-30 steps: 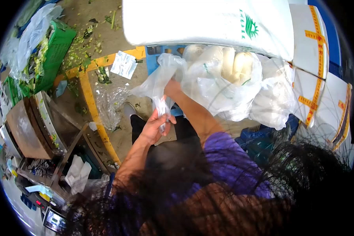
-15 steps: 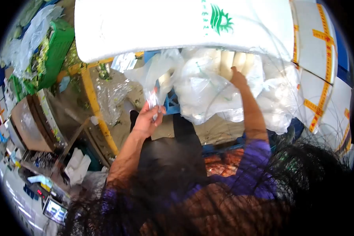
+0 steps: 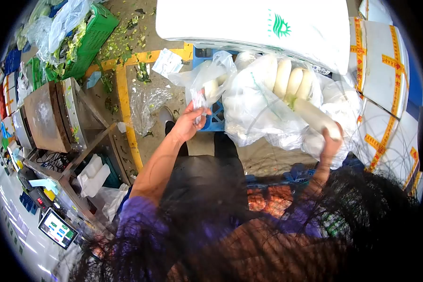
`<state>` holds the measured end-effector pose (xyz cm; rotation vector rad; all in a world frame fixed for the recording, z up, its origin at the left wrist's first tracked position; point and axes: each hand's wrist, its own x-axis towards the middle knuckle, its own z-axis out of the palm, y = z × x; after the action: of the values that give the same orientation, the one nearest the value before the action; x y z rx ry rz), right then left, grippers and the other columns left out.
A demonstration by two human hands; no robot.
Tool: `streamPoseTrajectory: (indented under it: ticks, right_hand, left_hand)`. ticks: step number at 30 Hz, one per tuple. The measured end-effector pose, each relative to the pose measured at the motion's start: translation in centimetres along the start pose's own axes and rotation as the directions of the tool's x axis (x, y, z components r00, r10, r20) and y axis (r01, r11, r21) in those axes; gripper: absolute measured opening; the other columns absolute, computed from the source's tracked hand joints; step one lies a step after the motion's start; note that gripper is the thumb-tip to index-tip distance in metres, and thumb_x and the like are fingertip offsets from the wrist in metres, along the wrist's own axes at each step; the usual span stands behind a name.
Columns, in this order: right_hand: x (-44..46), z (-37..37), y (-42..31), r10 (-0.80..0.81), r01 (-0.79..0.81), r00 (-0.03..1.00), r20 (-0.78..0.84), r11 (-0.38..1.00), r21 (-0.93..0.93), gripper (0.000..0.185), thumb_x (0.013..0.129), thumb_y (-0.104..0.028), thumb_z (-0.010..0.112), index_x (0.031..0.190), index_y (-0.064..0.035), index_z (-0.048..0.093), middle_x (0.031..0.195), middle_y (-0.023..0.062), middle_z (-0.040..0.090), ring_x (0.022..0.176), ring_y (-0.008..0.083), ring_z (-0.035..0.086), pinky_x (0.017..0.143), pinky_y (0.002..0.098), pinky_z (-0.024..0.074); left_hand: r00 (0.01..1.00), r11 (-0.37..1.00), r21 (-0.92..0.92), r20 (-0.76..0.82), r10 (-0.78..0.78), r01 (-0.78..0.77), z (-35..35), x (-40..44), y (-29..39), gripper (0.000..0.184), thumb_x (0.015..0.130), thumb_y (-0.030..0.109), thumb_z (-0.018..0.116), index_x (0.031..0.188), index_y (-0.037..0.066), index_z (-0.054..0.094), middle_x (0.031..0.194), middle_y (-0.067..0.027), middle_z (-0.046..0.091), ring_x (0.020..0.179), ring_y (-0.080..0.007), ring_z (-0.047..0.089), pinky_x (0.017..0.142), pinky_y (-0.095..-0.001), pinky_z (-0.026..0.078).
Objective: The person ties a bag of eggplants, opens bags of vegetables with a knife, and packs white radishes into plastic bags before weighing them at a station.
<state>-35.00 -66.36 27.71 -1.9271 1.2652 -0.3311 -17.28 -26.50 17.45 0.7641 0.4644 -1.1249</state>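
My right hand (image 3: 331,143) grips a white daikon radish (image 3: 315,115) by its blunt end; the green leafy end points toward the open sack. Several more daikons (image 3: 283,77) lie side by side in a large clear plastic sack (image 3: 258,110). Gathered plastic of a smaller clear bag (image 3: 204,77) is pinched in my left hand (image 3: 190,123). Pale, rounded pieces show inside that bag, and it hangs beside the big sack, above a blue crate (image 3: 215,117).
A white foam box (image 3: 249,23) with a green logo stands behind the sack. Taped white boxes (image 3: 383,61) are stacked at right. At left are a green crate (image 3: 96,40) with leaf scraps and a metal-framed table (image 3: 80,122). Leaf bits and plastic litter the floor.
My right hand has drawn a daikon out of the sack, moving toward me and to the right. My left hand still holds the small bag. The camera view has shifted.
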Motion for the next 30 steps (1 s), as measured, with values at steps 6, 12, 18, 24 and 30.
streamPoseTrajectory:
  ticks: [6,12,18,24,30]
  right_hand:
    - [-7.1,-0.6,-11.4,-0.326,0.328,0.944,-0.053,0.910,0.254,0.053,0.061,-0.005,0.062,0.112,0.0061,0.050,0.113,0.0190,0.055,0.104,0.0243,0.054,0.089,0.0353,0.0436]
    - [-7.5,19.9,-6.9,-0.023,-0.118,0.886,0.463,0.954,0.274,0.052,0.062,-0.008,0.071,0.111,-0.0002,0.054,0.096,0.0085,0.061,0.084,0.0153,0.058,0.074,0.0283,0.0483]
    - [-8.2,41.8,6.5,0.129,-0.133,0.886,0.445,0.991,-0.023,0.050,0.063,-0.023,0.074,0.106,-0.0023,0.058,0.090,0.0091,0.064,0.084,0.0177,0.061,0.073,0.0289,0.0492]
    - [0.3,30.5,-0.4,0.165,-0.426,0.455,0.875,0.903,0.051,0.029,0.079,-0.023,0.061,0.100,-0.0022,0.059,0.084,0.0051,0.062,0.074,0.0114,0.060,0.065,0.0247,0.0482]
    - [14.8,21.2,10.2,0.151,-0.174,0.952,0.266,0.983,0.063,0.026,0.080,-0.016,0.056,0.101,-0.0014,0.058,0.086,0.0074,0.063,0.075,0.0179,0.060,0.070,0.0294,0.0479]
  left_hand:
    - [0.999,0.991,-0.133,0.021,0.030,-0.027,-1.0,0.3,0.9,0.052,0.090,0.011,0.047,0.136,0.026,0.031,0.087,-0.0046,0.057,0.053,-0.0084,0.040,0.046,-0.0202,0.028]
    - [0.999,0.994,-0.104,0.030,0.028,-0.025,-1.3,0.8,1.4,0.053,0.090,0.012,0.048,0.137,0.026,0.029,0.088,-0.0052,0.057,0.053,-0.0082,0.041,0.046,-0.0204,0.032]
    - [0.987,0.990,-0.049,0.100,-0.129,0.134,-0.4,0.3,0.2,0.059,0.089,0.015,0.049,0.140,0.025,0.022,0.084,-0.0041,0.055,0.052,-0.0067,0.039,0.045,-0.0180,0.031]
    - [0.968,0.986,0.021,0.187,-0.167,0.166,-0.2,0.9,-1.2,0.057,0.092,0.012,0.043,0.141,0.022,0.016,0.085,-0.0054,0.056,0.051,-0.0055,0.036,0.047,-0.0173,0.031]
    - [0.985,0.981,-0.148,0.134,-0.107,0.126,0.8,1.3,-1.4,0.064,0.088,0.015,0.051,0.141,0.023,0.015,0.077,-0.0028,0.052,0.048,-0.0058,0.035,0.042,-0.0177,0.027]
